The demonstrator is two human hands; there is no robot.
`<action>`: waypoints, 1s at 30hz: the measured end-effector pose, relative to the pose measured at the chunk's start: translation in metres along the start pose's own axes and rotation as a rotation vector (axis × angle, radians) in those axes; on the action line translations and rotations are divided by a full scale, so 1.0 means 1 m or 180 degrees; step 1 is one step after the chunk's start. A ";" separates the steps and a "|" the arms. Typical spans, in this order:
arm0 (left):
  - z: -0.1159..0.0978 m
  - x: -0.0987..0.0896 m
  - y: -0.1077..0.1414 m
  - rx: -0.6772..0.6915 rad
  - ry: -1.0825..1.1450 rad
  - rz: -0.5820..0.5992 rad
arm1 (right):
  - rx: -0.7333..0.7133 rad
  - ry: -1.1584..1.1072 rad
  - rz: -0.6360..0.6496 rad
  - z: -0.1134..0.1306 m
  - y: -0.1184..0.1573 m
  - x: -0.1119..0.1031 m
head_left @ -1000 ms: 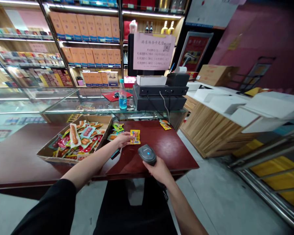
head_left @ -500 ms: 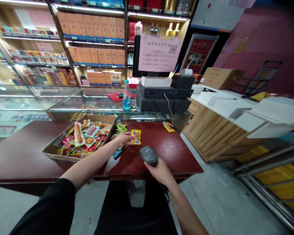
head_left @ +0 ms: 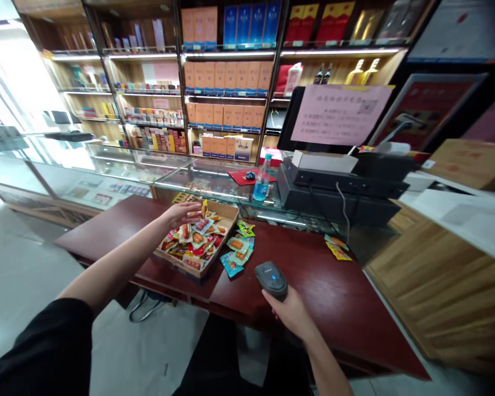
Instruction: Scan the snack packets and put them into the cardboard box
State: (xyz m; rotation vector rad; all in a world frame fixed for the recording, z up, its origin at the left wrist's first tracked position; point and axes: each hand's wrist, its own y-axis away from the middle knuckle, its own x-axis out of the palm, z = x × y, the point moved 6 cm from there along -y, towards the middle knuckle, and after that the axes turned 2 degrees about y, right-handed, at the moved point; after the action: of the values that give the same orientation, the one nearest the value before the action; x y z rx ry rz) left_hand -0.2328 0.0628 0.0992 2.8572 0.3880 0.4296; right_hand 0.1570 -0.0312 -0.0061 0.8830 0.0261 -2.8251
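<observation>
Steady scanner (head_left: 271,279) in your right grip (head_left: 292,312), right of carton (head_left: 227,213); left grip (head_left: 185,213) over carton: ease gently, hold on yellow packet (head_left: 205,207) unclear.

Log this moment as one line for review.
left hand: over brown cardboard box of wrapped sausages, yellow plastic packet nearest, grip unclear | right hand: holding dark-grey handheld scanner, blue light on

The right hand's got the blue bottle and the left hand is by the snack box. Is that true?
Not quite: the head view shows the right hand holding a dark scanner, not the blue bottle. The left hand is by the snack box.
</observation>
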 end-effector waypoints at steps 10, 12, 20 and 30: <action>0.029 0.052 -0.007 -0.0120 -0.0272 0.0389 | -0.0017 -0.0080 -0.0187 -0.003 0.008 -0.010; 0.044 0.085 -0.011 -0.0129 -0.0374 0.0655 | 0.0034 -0.0123 -0.0280 -0.007 0.014 -0.018; 0.133 0.209 -0.020 -0.0371 -0.1065 0.1235 | 0.0348 -0.0169 -0.0616 -0.025 0.039 -0.055; 0.202 0.350 -0.030 -0.0256 -0.1625 0.1929 | 0.0619 -0.0199 -0.1060 -0.072 0.058 -0.114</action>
State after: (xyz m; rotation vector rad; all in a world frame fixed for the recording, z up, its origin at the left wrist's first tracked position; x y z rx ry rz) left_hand 0.1469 0.1556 -0.0072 2.8112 -0.5783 -0.1990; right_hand 0.2997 -0.0640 0.0010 0.9024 -0.1236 -3.2087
